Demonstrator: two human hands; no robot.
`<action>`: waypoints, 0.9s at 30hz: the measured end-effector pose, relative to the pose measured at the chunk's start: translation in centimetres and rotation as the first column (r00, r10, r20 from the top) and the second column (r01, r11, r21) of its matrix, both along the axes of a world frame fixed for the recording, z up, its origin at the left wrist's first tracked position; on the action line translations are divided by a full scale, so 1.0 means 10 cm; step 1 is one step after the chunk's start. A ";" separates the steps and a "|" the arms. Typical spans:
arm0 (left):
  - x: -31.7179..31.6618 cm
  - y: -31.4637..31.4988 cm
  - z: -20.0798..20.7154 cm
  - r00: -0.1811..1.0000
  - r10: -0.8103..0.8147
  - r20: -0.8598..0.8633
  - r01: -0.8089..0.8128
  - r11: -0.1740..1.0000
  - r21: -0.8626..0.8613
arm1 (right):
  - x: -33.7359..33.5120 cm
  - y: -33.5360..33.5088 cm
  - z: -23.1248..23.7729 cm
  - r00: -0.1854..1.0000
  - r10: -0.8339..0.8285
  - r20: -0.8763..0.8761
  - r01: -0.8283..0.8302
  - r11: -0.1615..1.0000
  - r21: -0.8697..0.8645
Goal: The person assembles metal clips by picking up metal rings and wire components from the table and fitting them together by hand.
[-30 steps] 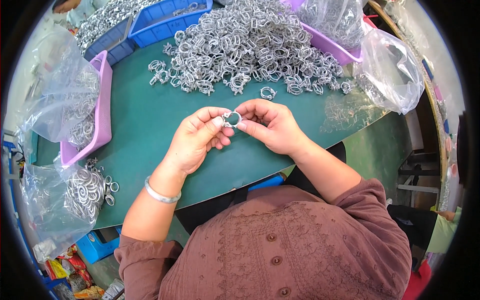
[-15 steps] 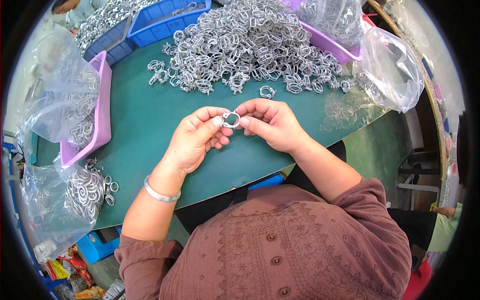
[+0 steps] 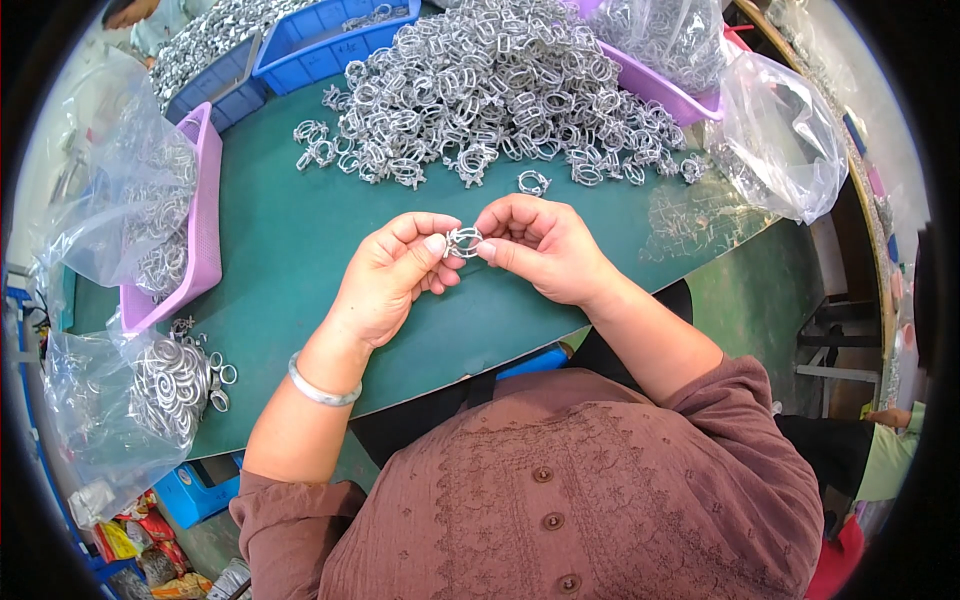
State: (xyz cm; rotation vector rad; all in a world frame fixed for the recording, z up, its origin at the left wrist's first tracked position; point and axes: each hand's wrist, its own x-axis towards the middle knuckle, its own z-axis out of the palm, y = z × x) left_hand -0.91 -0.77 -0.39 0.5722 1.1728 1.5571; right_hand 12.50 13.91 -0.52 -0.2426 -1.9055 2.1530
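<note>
With fingers [image 3: 420, 260] of left hand [image 3: 378, 280] and right hand [image 3: 558, 262] pinched nearly closed on opposite sides of a silvery ring [image 3: 465, 240], short of the heap [image 3: 500, 90], seemingly works this piece, probably needing light, steady pressure next.

Looks bright, evenly lit | glints white off crumpled clear plastic bag [image 3: 785, 145] | bends straight edges near rim | blackens corners

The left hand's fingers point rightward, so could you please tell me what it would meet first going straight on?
Past the metal ring in its grip, the left hand would probably meet the right hand first, though depth is hard to judge.
</note>
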 end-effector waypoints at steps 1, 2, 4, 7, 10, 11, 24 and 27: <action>0.00 0.00 0.00 1.000 0.003 -0.004 -0.003 1.000 0.003 | 0.00 0.00 0.00 1.000 -0.004 0.001 0.004 1.000 0.000; 0.00 0.00 0.00 1.000 0.005 -0.008 -0.005 1.000 0.006 | 0.00 0.00 -0.01 1.000 -0.008 0.002 0.008 1.000 -0.001; 0.02 0.01 0.01 1.000 0.019 -0.001 -0.019 1.000 0.002 | 0.00 -0.01 -0.05 0.999 -0.032 -0.014 0.032 0.999 0.004; 0.02 0.01 0.02 1.000 0.017 0.023 -0.017 1.000 -0.002 | 0.01 -0.01 -0.05 0.995 -0.089 -0.041 0.093 0.991 0.101; 0.01 0.00 0.02 0.999 -0.013 0.044 0.013 1.000 -0.006 | 0.00 -0.01 -0.04 0.984 -0.131 -0.118 0.160 0.945 0.284; 0.01 0.00 0.02 0.998 -0.028 0.049 0.029 1.000 -0.010 | 0.00 -0.01 -0.04 0.974 -0.137 -0.182 0.197 0.908 0.371; 0.02 0.00 0.05 0.999 -0.019 0.047 0.020 1.000 -0.016 | -0.02 -0.03 0.00 0.926 -0.032 -0.375 0.301 0.662 0.686; 0.02 0.00 0.02 0.999 -0.005 0.037 0.005 1.000 -0.005 | -0.02 -0.03 0.00 0.923 -0.046 -0.381 0.317 0.650 0.690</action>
